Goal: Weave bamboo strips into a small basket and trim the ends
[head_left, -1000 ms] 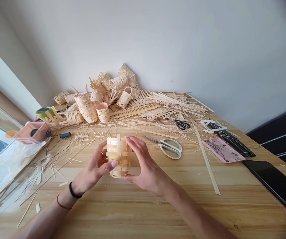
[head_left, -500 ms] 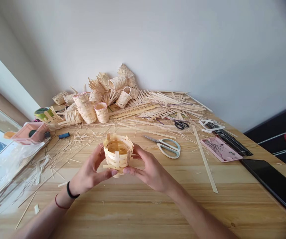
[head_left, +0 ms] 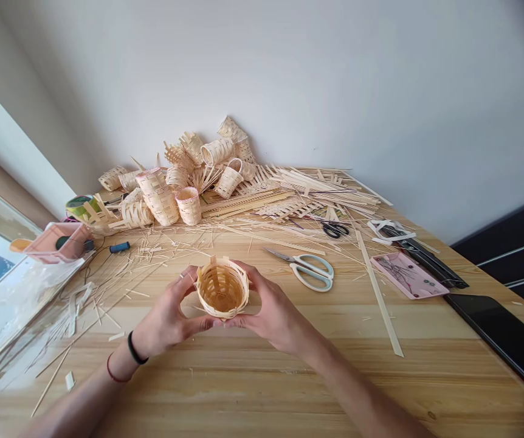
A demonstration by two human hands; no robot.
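Between my two hands is a small woven basket (head_left: 222,291) of pale wood strips, its mouth tilted toward me so that the inside and bottom show. Short strip ends stick up along its rim. My left hand (head_left: 175,313) grips it from the left, thumb at the near side. From the right, my right hand (head_left: 268,307) holds it in the same way, and the two thumbs nearly meet below the rim. The fingers behind the basket are partly hidden. To the right of my right hand lie white-handled scissors (head_left: 313,271), blades pointing left.
Behind, woven baskets (head_left: 159,198) are heaped beside a pile of loose strips (head_left: 321,188). Black scissors (head_left: 335,229), a pink tray (head_left: 408,275) with small metal pieces and a black phone-like slab (head_left: 508,340) lie right. A pink box (head_left: 59,243) stands left, near scattered scraps.
The basket has tipped toward me, turning its opening to face the camera. Both hands have turned with it and still hold it. The view has shifted slightly.
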